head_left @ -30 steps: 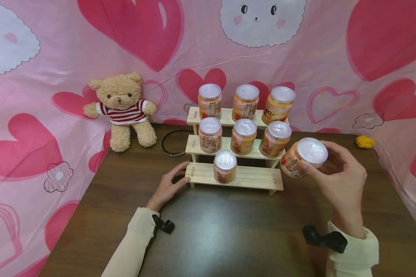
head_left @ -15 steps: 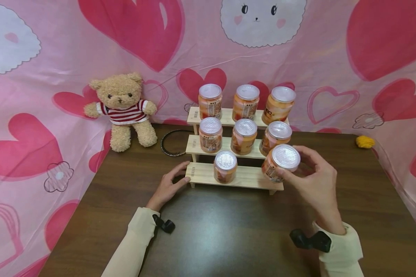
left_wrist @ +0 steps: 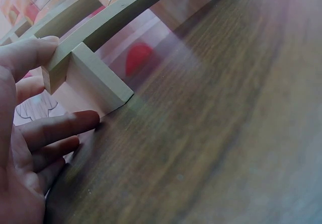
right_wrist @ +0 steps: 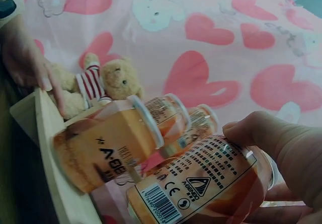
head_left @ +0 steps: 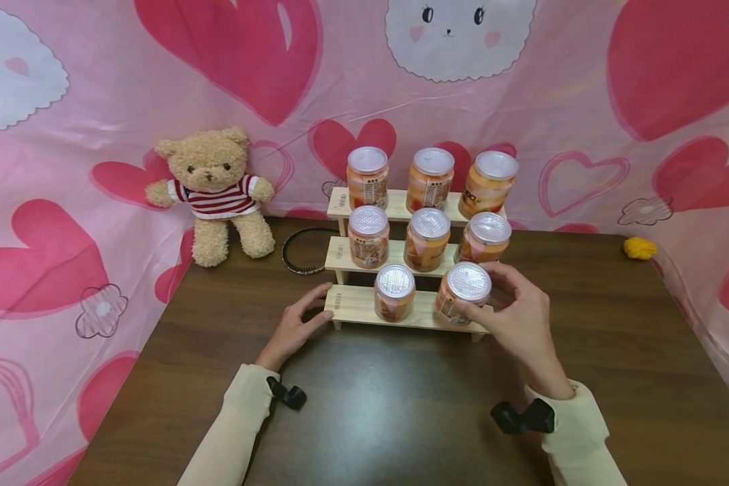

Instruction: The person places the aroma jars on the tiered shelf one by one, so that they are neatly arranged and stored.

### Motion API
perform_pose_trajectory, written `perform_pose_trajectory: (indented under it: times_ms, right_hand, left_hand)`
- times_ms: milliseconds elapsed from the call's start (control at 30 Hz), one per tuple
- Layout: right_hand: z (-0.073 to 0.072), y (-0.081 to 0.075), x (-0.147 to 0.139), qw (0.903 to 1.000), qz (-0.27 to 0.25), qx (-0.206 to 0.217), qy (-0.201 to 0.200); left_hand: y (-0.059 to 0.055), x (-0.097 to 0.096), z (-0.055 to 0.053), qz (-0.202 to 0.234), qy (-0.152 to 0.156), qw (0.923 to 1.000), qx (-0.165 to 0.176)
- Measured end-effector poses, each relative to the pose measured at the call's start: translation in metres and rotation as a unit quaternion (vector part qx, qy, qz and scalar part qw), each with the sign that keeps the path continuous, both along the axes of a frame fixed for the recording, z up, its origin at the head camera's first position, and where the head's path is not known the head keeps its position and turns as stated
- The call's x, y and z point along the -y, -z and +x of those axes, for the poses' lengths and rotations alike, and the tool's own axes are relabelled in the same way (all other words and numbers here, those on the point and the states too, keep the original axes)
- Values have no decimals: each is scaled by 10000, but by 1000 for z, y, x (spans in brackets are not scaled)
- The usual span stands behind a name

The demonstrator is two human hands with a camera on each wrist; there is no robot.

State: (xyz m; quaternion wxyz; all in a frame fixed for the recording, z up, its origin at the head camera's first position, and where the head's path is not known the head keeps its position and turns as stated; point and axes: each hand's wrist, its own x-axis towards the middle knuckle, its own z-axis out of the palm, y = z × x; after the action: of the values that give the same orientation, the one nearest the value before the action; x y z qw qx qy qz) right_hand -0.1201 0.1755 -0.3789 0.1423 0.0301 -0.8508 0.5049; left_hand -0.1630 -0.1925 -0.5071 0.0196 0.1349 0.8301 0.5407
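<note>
My right hand (head_left: 519, 317) grips a squat jar (head_left: 464, 293) with a clear, shiny lid and orange label, thumb in front and fingers behind. It is tilted slightly, close over the right half of the bottom tier of a wooden stepped display rack (head_left: 355, 305). Its barcode label (right_wrist: 161, 204) faces the right wrist camera. Another jar (head_left: 394, 293) stands mid-tier, just left of the held one. At the rack's left end, my left hand (head_left: 294, 324) holds the bottom board (left_wrist: 75, 38) between thumb and index finger; its other fingers extend loosely below (left_wrist: 60, 128).
Three similar jars stand on the middle tier, including a right-hand jar (head_left: 486, 236) close behind my right hand. Three more line the top tier (head_left: 397, 202). A teddy bear (head_left: 215, 196), a black headband (head_left: 298, 253) and a yellow bundle (head_left: 640, 248) lie around the dark table (head_left: 370, 405).
My right hand has carried the jar leftward from beside the rack to over the bottom tier, near the jar there. My left hand has stayed at the rack's end.
</note>
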Motion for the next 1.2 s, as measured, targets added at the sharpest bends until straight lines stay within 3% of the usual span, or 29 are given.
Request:
perform_pose_trajectory:
  times_ms: [467, 1200]
  right_hand:
    - [-11, 16, 4, 9995, 151, 293, -27]
    - [-16, 23, 9, 9980, 354, 511, -110]
  left_hand:
    - [-1, 1, 1, 3, 54, 10000, 64]
    - [0, 1, -1, 46, 53, 10000, 18]
